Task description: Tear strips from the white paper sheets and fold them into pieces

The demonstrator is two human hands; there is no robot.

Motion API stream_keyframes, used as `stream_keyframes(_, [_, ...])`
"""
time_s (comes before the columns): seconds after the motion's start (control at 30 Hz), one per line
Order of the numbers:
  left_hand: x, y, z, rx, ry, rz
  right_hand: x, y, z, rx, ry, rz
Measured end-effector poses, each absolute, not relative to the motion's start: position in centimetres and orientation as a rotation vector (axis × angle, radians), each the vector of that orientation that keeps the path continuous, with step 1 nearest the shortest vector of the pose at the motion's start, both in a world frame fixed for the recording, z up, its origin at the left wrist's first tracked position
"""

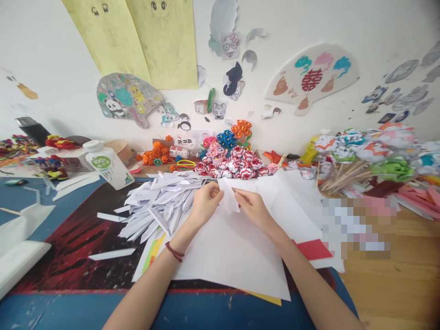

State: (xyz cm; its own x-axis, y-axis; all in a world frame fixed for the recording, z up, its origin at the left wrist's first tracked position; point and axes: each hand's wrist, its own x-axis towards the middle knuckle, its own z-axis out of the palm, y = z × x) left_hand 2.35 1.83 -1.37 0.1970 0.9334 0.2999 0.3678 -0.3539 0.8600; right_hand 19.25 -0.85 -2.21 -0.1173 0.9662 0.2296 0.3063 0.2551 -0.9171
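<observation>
Between my hands is a small piece of white paper (229, 196), upright over large white sheets (237, 247). My left hand (206, 201) pinches its left edge between thumb and fingers. On the other side, the fingertips of my right hand (252, 206) grip the right edge. A red cord bracelet circles my left wrist. Left of my left hand lies a heap of folded white paper strips (151, 206), partly on the white sheets and partly on a dark red and black mat (82, 233).
A white glue bottle (109, 166) stands behind the mat at left. Behind my hands sit red and white paper flowers (240, 164). More flowers on sticks (360, 146) fill the back right. A red paper (314, 250) lies near my right forearm.
</observation>
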Motion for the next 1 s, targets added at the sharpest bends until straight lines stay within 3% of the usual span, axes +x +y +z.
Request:
stream_keyframes(0.13, [3.0, 1.1, -1.3, 1.914, 1.283, 1.072, 19.1, -0.5, -2.9, -1.222, -1.604, 0.814])
stream_keyframes(0.33, [3.7, 0.5, -1.0, 1.966, 1.199, 0.998, 19.3, -0.1, -2.9, -1.147, -1.412, 1.003])
stream_keyframes(0.67, [3.5, 0.1, -0.8, 2.018, 1.549, 1.215, 19.1, -0.7, -2.5, -1.083, -1.407, 1.181])
stream_keyframes(0.83, [3.6, -0.7, -1.5, 2.269, 1.702, 1.371, 18.6, -1.1, -2.3, -1.076, -1.404, 1.183])
stream_keyframes(1.0, [3.1, -1.0, -1.7, 2.63, 1.514, 1.274, 18.5, -1.2, -2.1, -1.082, -1.407, 1.09])
